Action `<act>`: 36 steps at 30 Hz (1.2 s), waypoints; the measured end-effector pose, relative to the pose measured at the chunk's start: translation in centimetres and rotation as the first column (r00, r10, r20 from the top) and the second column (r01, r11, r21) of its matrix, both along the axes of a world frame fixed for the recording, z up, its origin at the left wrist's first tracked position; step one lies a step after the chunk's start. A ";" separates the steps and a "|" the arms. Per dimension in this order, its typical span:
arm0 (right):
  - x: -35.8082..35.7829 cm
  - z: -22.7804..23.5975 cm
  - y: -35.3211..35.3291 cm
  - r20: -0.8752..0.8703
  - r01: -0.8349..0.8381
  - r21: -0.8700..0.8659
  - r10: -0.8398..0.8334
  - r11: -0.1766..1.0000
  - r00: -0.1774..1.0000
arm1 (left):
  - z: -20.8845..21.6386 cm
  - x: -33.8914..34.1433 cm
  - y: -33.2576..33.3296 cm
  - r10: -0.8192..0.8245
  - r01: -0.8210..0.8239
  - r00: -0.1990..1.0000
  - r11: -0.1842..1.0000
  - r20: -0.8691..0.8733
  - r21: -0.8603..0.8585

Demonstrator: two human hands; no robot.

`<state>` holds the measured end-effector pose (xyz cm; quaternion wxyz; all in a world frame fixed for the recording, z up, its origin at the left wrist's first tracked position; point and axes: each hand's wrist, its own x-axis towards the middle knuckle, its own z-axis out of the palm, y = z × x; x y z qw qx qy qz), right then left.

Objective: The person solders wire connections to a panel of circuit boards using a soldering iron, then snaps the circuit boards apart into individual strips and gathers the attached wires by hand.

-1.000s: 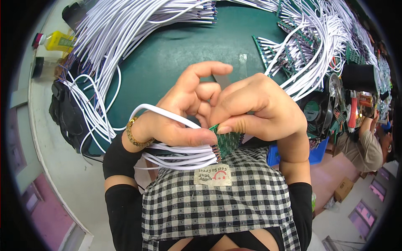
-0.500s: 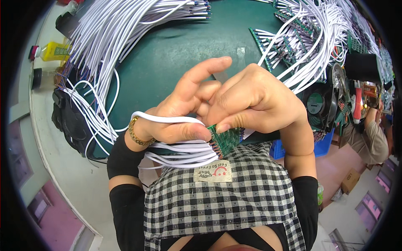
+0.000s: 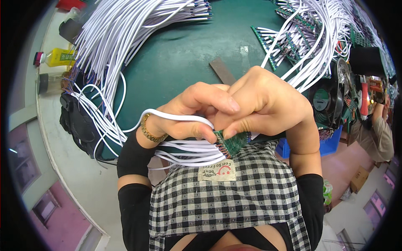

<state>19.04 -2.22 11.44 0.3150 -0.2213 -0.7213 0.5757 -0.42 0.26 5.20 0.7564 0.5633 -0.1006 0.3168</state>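
Close to my body, a green circuit board (image 3: 235,144) is held with a row of white cables (image 3: 190,158) joined along its left edge. My right hand (image 3: 268,104) is closed on the board's top corner, thumb over its face. A single white cable (image 3: 178,117) runs over my left wrist to that same corner, pinched between the thumb and fingers of my left hand (image 3: 190,112). The fingertips of both hands meet there, so the cable's end is hidden. My left index finger lies against the right hand's fingers.
On the green mat (image 3: 184,54), a large bundle of white cables (image 3: 113,42) lies at left. Wired circuit boards (image 3: 289,46) are heaped at right, near a black spool (image 3: 324,98). A flat dark strip (image 3: 222,71) lies beyond my hands. A yellow bottle (image 3: 58,57) stands far left; another person (image 3: 372,136) sits at right.
My left index finger, raised and pointing away before, has come down against my right hand. The dark strip behind shows more fully. The whole view has shifted slightly.
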 end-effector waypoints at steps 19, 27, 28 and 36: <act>1.5 0.0 0.7 0.114 -0.012 0.125 -0.003 0.992 0.993 | 1.8 -2.7 -3.1 -0.066 -0.104 0.780 0.967 -0.622 -0.233; 2.0 1.2 0.5 0.525 -0.062 0.101 -0.001 0.993 0.851 | 4.6 -2.8 -4.0 0.393 -0.106 0.619 0.900 -0.680 0.423; 2.1 1.0 0.5 0.526 -0.058 0.096 -0.001 0.994 0.850 | 4.7 -2.7 -4.4 0.418 -0.129 0.590 0.894 -0.691 0.430; 2.4 -3.3 1.2 0.155 -0.134 -0.033 0.137 0.990 0.978 | 1.2 -1.1 -5.3 0.707 -0.559 0.473 0.702 -0.526 0.441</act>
